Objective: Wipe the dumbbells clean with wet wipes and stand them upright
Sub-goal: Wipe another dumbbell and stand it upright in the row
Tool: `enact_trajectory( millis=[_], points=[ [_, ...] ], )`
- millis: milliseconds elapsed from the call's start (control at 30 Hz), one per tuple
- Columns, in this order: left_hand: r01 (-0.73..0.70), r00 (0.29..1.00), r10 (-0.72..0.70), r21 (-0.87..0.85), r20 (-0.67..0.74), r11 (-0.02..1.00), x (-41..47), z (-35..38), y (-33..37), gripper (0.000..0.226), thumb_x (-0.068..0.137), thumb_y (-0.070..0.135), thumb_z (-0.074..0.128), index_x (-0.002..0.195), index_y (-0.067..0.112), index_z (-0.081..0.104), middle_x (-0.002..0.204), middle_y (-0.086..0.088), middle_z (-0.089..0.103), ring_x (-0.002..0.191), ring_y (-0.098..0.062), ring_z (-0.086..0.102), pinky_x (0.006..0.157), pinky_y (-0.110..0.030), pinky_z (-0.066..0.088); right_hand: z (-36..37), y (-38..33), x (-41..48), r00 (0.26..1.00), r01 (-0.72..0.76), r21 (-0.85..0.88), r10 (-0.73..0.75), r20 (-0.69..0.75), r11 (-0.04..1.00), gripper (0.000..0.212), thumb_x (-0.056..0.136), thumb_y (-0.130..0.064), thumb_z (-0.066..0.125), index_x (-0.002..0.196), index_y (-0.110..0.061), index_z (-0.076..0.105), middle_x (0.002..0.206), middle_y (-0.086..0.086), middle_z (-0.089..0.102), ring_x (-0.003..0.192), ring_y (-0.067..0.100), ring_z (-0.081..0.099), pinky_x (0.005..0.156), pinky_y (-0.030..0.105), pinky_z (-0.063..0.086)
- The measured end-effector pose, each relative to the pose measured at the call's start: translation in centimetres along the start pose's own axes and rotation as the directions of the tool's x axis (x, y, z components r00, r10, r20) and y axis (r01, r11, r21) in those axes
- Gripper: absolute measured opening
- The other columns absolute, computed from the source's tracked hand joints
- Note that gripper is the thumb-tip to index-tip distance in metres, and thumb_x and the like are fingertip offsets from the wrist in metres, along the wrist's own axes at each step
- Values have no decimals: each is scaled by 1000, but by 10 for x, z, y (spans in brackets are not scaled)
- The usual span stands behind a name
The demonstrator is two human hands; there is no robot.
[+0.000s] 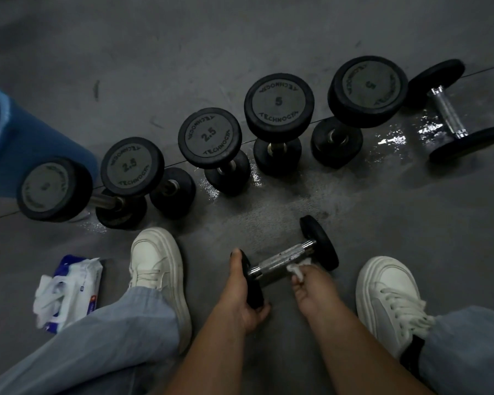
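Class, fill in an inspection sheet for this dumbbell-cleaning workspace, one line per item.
Surface: grey floor, wet patches near the row.
Job's things: five upright dumbbells in a row; one lying dumbbell far right; held dumbbell; wipe; wipes pack on the floor.
Clutter: nothing seen.
Grippers: left hand grips the held dumbbell's near end; right hand pinches the wipe against its handle.
Cables: nothing seen.
Surroundings: blue bin at left; white shoes.
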State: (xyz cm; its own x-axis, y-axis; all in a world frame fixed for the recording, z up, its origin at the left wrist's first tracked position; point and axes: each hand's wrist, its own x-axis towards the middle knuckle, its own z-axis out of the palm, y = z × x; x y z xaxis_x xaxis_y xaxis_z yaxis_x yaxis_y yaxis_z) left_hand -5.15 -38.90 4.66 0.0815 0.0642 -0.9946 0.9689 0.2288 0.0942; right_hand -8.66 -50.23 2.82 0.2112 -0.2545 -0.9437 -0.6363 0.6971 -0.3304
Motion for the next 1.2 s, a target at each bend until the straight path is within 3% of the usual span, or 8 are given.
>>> enact_trajectory(
  millis=[100,200,333,500,633,800,967,1200],
  points=[
    [-6,1000,6,23,19,1000,-1,0,-2,82,74,83,51,114,13,65,96,-11,71,91,-25,65,73,-32,50,5,-4,-1,998,49,-384,-27,63,922,21,87,3,54,71,-10,58,67,9,55,56,14,48,49,22,37],
    [-4,998,3,9,67,1000,0,0,0,72,82,79,46,96,11,67,75,-9,73,65,-23,69,60,-28,54,8,-6,-8,976,206,-815,-51,212,541,12,87,-10,58,86,-5,69,84,13,67,72,22,59,60,21,40],
    [-6,999,6,-13,34,1000,7,-3,1,74,74,84,50,97,16,68,80,-5,72,81,-20,63,90,-35,45,8,6,-19,881,411,-794,-418,221,447,25,92,-33,59,73,-18,65,66,-6,64,62,7,58,54,17,37],
    [-13,999,13,-1,31,1000,8,-4,-4,77,71,86,52,108,20,67,102,-5,71,95,-21,64,86,-37,47,17,2,-21,709,599,-644,-688,152,476,6,94,-25,55,96,-27,50,85,-7,65,75,7,62,60,19,47],
    [5,993,-3,-17,114,1000,6,-5,-2,77,77,83,50,100,13,71,93,-9,75,86,-25,70,85,-37,53,34,0,-25,766,515,-852,-496,409,93,16,95,-26,47,100,-22,62,97,4,66,91,22,64,75,28,48],
    [6,992,-7,8,128,1000,10,-8,-3,79,75,85,49,99,14,74,98,-9,76,98,-27,70,102,-43,47,34,-5,-26,730,519,-814,-630,265,259,13,96,-32,47,105,-23,51,86,-4,63,85,20,64,66,28,46],
    [31,994,-34,28,106,999,16,-9,0,80,68,86,55,104,17,74,107,-10,74,104,-29,67,100,-49,46,35,-10,-24,765,517,-845,-517,384,136,14,95,-33,48,94,-21,55,95,2,67,92,23,64,75,31,51],
    [-30,991,32,-19,128,999,12,-9,-1,57,85,68,54,97,14,72,73,-7,74,67,-21,69,78,-32,46,26,-26,-11,831,473,-867,-407,380,158,12,88,-33,60,88,-21,58,91,0,66,89,20,62,77,27,49]
  ],
)
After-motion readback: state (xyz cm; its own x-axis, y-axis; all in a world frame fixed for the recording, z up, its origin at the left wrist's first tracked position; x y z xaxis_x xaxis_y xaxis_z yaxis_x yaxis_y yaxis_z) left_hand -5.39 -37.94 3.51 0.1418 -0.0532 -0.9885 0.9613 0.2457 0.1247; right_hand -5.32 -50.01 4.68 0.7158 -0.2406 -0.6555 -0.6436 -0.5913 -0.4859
